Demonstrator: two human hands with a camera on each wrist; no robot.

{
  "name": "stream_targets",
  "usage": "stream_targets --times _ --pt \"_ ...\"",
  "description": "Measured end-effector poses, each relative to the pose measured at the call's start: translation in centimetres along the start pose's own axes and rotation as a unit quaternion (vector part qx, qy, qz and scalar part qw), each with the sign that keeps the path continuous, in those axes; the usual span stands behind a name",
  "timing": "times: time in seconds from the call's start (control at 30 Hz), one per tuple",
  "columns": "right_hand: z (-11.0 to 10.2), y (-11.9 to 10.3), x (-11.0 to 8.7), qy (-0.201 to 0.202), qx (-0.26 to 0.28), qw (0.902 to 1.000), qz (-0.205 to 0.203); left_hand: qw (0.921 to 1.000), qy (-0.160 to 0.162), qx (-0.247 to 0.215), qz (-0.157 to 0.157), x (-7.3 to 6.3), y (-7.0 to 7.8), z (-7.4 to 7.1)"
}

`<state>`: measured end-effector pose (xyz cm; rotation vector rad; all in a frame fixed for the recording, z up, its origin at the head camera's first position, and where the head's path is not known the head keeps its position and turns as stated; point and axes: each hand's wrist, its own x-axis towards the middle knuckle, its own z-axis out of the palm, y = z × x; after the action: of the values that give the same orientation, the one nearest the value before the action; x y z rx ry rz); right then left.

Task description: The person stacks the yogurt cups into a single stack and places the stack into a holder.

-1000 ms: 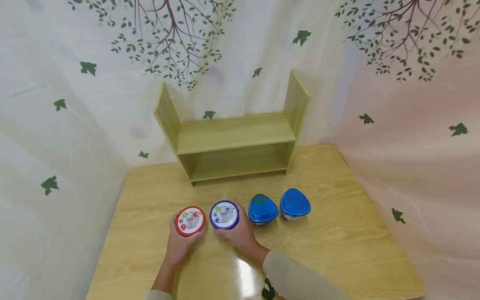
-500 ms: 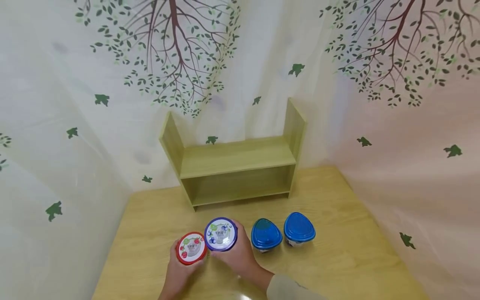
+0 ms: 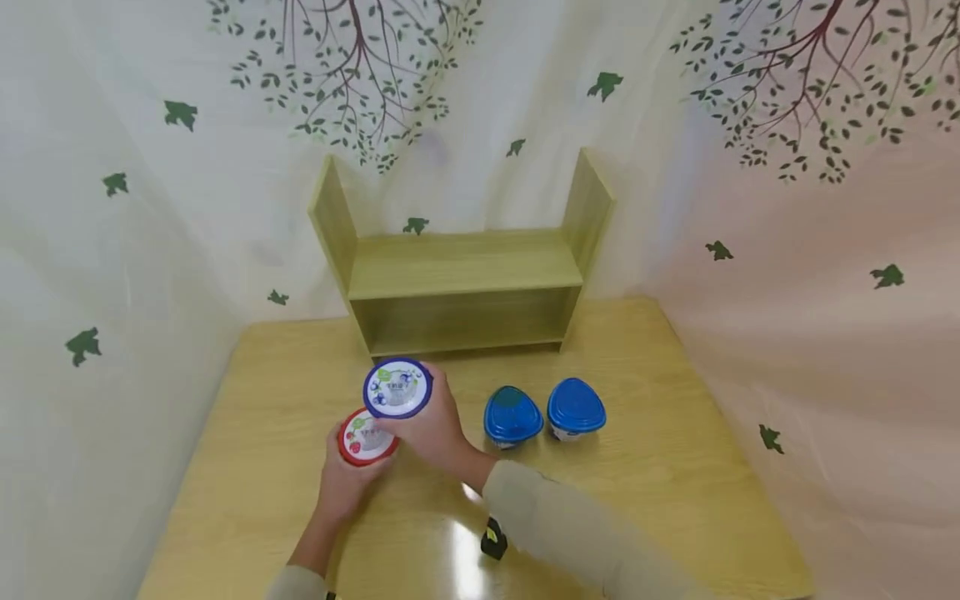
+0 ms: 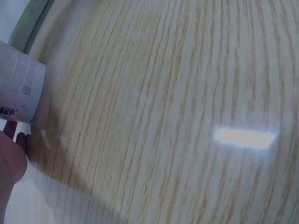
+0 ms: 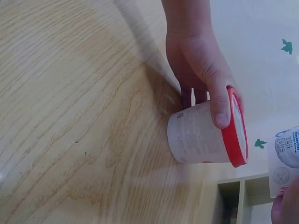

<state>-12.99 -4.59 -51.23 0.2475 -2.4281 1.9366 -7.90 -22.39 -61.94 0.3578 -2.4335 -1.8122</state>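
The purple-lidded cup point(image 3: 397, 389) is gripped in the right hand point(image 3: 431, 433) above the table point(image 3: 675, 467), just over the red-lidded cup point(image 3: 365, 437) that the left hand point(image 3: 341, 483) grips, the shelf point(image 3: 461, 267) standing behind.

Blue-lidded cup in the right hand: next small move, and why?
Probably carry it forward toward the wooden shelf. The right hand grips the blue-lidded cup lifted off the table, with both shelf levels bare. The left hand holds the red-lidded cup, which appears to sit on the wood.
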Motion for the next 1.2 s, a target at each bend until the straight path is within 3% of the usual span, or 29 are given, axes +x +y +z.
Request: stream_targets --times 0.1,0.2,0.47,0.6,0.9,1.07,1.2 --pt "-0.1 -0.9 1.4 -0.003 0.002 1.0 -0.001 0.9998 -0.015 -0.005 0.008 1.7 1.0 0.1" --pt "-0.1 -0.7 1.7 0.002 -0.003 1.0 -0.003 0.9998 -0.017 -0.003 0.006 1.7 0.9 0.3" --pt "1.6 -0.4 1.5 -0.011 -0.02 0.9997 0.005 1.0 -0.006 0.001 0.002 1.1 0.6 0.2" --pt "2.6 -0.3 0.7 -0.016 -0.015 0.9996 0.017 1.0 -0.005 -0.006 -0.002 0.4 0.2 0.1" --pt "4.4 0.1 -1.7 -0.024 -0.01 0.9988 0.041 0.9992 0.029 -0.011 0.023 -1.5 -0.5 0.6" --pt "5.1 -0.2 -2.0 -0.033 -0.016 0.9992 0.013 0.9974 0.037 -0.015 0.06 -1.5 0.0 0.7" --pt "5.2 -0.1 -1.8 -0.033 -0.03 0.999 -0.009 0.9909 0.022 -0.032 0.129 -1.0 1.2 0.8"
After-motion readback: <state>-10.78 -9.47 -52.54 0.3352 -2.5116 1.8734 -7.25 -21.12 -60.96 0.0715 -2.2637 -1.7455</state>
